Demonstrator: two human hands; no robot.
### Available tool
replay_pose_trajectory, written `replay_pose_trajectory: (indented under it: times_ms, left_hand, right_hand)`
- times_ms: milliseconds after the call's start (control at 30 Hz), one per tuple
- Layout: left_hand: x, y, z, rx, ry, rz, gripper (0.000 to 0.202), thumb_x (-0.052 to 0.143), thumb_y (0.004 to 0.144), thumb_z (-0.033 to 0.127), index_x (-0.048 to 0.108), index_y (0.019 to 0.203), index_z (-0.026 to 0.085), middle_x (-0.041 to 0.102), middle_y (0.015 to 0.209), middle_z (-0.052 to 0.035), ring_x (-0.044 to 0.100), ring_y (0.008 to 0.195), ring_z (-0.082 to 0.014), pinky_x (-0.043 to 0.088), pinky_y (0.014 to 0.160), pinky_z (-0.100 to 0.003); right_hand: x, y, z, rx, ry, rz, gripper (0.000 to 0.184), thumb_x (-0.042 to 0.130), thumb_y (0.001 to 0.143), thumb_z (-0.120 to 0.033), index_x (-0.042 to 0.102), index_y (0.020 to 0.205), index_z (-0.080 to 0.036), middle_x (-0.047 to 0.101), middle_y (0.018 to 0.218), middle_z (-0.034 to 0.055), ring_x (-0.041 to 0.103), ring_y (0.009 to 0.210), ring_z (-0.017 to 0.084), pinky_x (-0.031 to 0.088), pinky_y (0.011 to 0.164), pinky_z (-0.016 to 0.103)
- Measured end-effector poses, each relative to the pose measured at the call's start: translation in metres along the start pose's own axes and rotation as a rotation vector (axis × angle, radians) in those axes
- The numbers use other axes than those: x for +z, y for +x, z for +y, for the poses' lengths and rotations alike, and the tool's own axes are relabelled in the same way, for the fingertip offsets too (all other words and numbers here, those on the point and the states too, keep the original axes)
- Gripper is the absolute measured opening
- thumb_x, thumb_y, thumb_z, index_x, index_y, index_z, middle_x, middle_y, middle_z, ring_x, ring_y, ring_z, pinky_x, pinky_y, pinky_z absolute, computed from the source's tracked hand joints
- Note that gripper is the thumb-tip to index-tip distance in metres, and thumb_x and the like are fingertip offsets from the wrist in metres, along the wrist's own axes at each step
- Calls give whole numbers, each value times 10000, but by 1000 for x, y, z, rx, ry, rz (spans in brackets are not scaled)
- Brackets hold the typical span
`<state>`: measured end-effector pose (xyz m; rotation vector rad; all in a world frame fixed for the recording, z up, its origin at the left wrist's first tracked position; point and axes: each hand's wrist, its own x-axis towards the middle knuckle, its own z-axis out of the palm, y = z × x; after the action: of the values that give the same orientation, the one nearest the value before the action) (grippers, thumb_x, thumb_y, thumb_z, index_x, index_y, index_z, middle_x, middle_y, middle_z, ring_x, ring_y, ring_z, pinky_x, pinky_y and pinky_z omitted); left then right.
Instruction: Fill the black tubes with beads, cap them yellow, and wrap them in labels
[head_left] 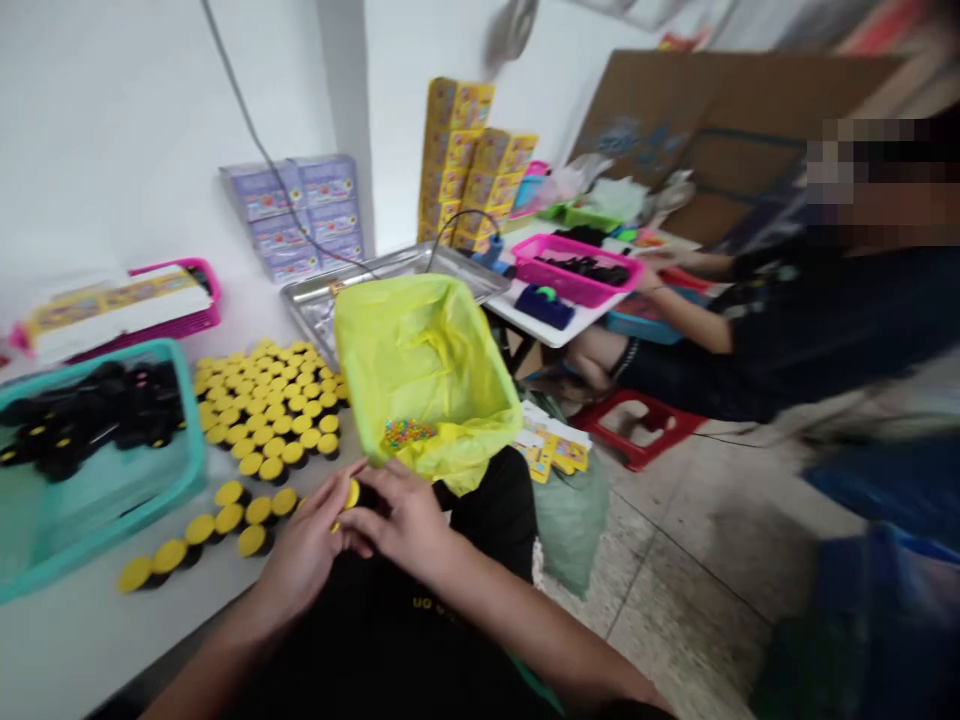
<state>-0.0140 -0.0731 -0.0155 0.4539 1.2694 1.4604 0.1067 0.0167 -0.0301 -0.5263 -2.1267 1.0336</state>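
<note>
Pinching a small black piece with a yellow cap (pixel 352 493) between my left hand (pixel 306 548) and my right hand (pixel 397 518), I have both grips closed on it, just off the near edge of the white bench (pixel 82 640). Its yellow end tilts up toward the far left; my fingers hide most of the black body, so I cannot tell its long axis exactly. Yellow letters on my black shirt (pixel 431 625) seem to read "UO", but the rest is lost in the folds. The printing on the purple boxes (pixel 294 215) and yellow boxes (pixel 465 165) stacked against the far wall is too small to read.

Left of my hands, rows of matching yellow-capped pieces (pixel 262 405) stand packed on the bench, with a looser group (pixel 214 525) nearer me. Bare bench remains between that group and the near edge. Further left, a teal basket (pixel 97 530) holds black pieces. Just beyond my hands, a yellow plastic liner (pixel 424 360) holds coloured beads (pixel 409 432), in front of a metal tray (pixel 394 285). To the right, a co-worker's hand (pixel 652 275) reaches near a pink basket (pixel 574 268).
</note>
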Motion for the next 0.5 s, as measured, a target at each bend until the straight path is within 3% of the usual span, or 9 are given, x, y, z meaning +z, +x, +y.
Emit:
replay_pose_trajectory:
  times_ms: [100,233,333,500]
  left_hand:
    - [-5,1,-4,-14,-117,37,469,769,781,419,685,1183,194,672,1130,-92,643,753,-152,569,634,-272]
    - [-7,1,-8,-32,-177,49,419,839,694,383,727,1044,181,688,1141,-86,674,929,-233,591,729,-304]
    - [-7,2,-10,-57,-222,94,419,859,650,379,726,986,166,699,1128,-86,658,1043,-283,600,786,-326]
    - [-1,5,-6,-269,-356,199,342,762,724,325,698,1011,149,722,1059,-89,657,1083,-305,617,804,-371]
  right_hand:
    - [1,2,-9,65,20,-19,306,662,903,-430,722,1119,-221,680,927,57,617,836,185,515,751,292]
    - [3,3,-17,113,98,53,212,601,951,-361,759,1010,-234,736,915,20,626,866,165,493,806,278]
    - [7,3,-19,136,75,60,200,626,922,-320,770,1016,-217,736,865,23,634,795,152,491,734,250]
    - [12,4,-14,103,-38,-30,212,596,908,-227,768,1031,-204,747,860,28,650,777,144,497,725,222]
